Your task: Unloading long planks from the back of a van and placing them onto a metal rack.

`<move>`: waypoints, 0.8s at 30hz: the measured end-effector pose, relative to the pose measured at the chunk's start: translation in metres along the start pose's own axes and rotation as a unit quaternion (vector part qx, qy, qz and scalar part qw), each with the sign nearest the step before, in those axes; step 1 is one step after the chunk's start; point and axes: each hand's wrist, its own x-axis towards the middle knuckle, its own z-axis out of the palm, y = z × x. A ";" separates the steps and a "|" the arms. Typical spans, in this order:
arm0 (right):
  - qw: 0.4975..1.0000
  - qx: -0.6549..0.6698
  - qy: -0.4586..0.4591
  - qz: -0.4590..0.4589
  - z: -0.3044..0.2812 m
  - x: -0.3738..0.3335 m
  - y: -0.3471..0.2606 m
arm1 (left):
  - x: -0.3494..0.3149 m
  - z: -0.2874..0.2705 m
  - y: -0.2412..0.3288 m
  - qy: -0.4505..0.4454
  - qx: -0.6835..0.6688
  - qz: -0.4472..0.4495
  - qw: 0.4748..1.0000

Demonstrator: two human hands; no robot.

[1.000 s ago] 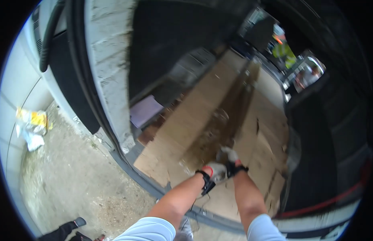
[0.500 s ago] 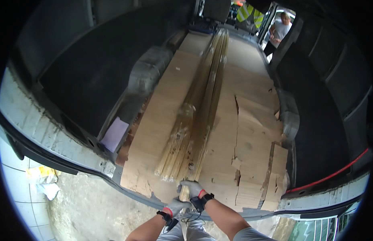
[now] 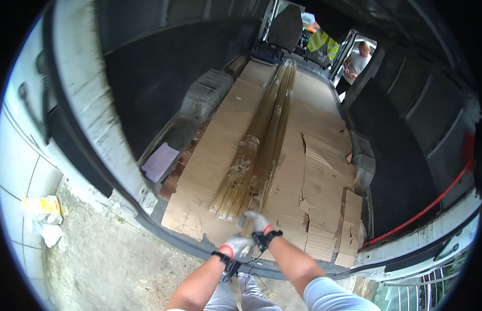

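Lengthwise, film-wrapped bundles of long, thin brown strips lie along the middle of a van's cargo bay, their far ends near the seats and their near ends close to the rear sill. One narrow bundle end projects beyond the others toward the person. The gloved right hand is closed around this projecting end; the gloved left hand is lower, at its tip, and blur prevents telling whether its fingers grip. As a judgement of progress, most of the bundles' length rests within the bay, and only the projecting end is being handled; whether this handling is near its start or finish cannot be told.

Beneath the bundles are cardboard sheets, torn at the right. Farther out stand the left wheel arch and right wheel arch, with a lilac sheet near the left wall and a red cord at the right. Beyond the far end are a seat back, a high-visibility vest and a person at the side opening. Outside, a yellow-and-white bag lies on concrete.
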 end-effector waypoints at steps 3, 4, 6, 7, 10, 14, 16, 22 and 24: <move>0.999 -0.009 0.005 0.032 0.029 -0.043 -0.036 | -0.016 -0.004 0.037 -0.020 0.017 0.032 0.999; 0.999 -0.020 0.014 0.037 0.037 -0.055 -0.041 | -0.020 -0.001 0.051 0.000 -0.103 -0.066 0.993; 0.999 -0.025 0.005 0.046 0.040 -0.084 -0.027 | -0.054 0.017 0.067 0.009 -0.224 -0.182 0.957; 0.999 -0.018 -0.010 0.027 0.040 -0.100 -0.013 | -0.080 0.031 0.072 0.025 -0.324 -0.185 0.927; 0.998 -0.016 -0.025 0.061 0.052 -0.153 0.064 | -0.178 0.074 0.076 0.066 -0.317 -0.203 0.924; 0.967 0.057 -0.164 0.189 0.058 -0.248 0.169 | -0.315 0.134 0.079 0.173 -0.220 -0.234 0.931; 0.932 0.144 -0.197 0.268 0.053 -0.261 0.184 | -0.380 0.161 0.087 0.165 -0.184 -0.311 0.918; 0.973 -0.048 -0.222 0.047 0.002 -0.164 0.113 | -0.525 0.256 0.123 0.190 -0.191 -0.336 0.903; 0.990 -0.027 -0.132 0.050 -0.010 -0.137 0.106 | -0.552 0.286 0.129 0.192 -0.161 -0.375 0.892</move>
